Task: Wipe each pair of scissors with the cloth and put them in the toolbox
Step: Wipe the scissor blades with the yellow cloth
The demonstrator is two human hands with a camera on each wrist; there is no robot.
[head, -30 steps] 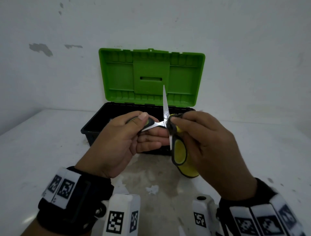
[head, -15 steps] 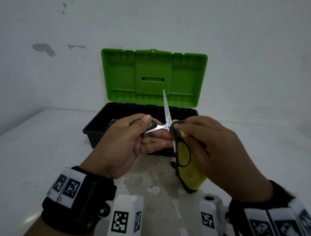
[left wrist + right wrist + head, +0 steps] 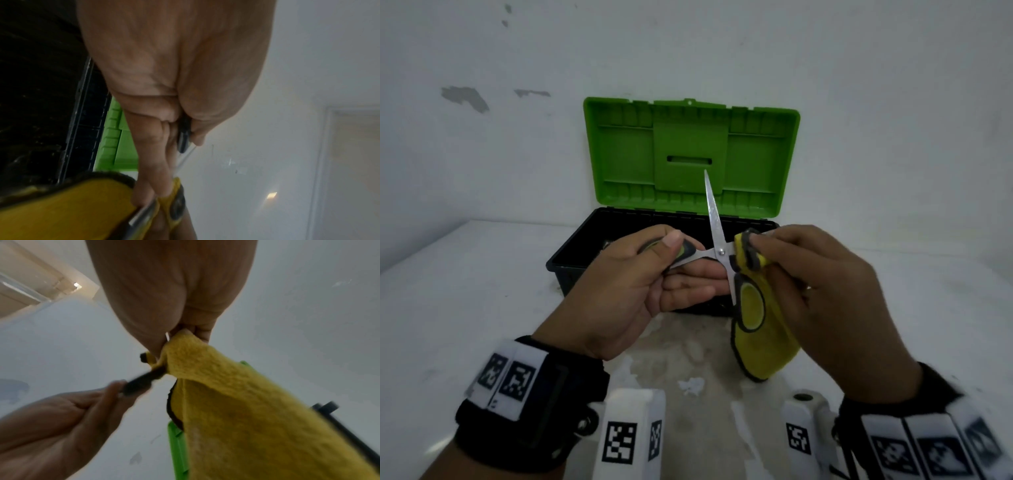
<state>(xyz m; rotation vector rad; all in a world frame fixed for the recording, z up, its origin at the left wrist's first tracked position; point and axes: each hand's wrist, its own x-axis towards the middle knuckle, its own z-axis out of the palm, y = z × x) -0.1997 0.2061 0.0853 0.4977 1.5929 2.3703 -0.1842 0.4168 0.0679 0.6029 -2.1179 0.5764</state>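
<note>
A pair of scissors (image 3: 717, 236) with grey and green handles is spread wide apart above the table, one blade pointing up. My left hand (image 3: 647, 274) grips one handle (image 3: 183, 141) between thumb and fingers. The other handle loop (image 3: 750, 305) hangs down. My right hand (image 3: 808, 274) pinches a yellow cloth (image 3: 763, 346) with a dark hem around the second blade just right of the pivot. The cloth (image 3: 246, 402) drapes below that hand. Behind the hands stands the toolbox (image 3: 571, 260), black tub with green lid (image 3: 688, 157) raised.
The toolbox sits on a white table (image 3: 465, 308) against a white wall. A worn, stained patch (image 3: 688, 359) marks the table in front of the box. Something small and dark lies inside the tub at its left; I cannot tell what.
The right hand has slid the cloth outward to the right along the blade, away from the pivot. The scissors stay spread, held by the left hand.
</note>
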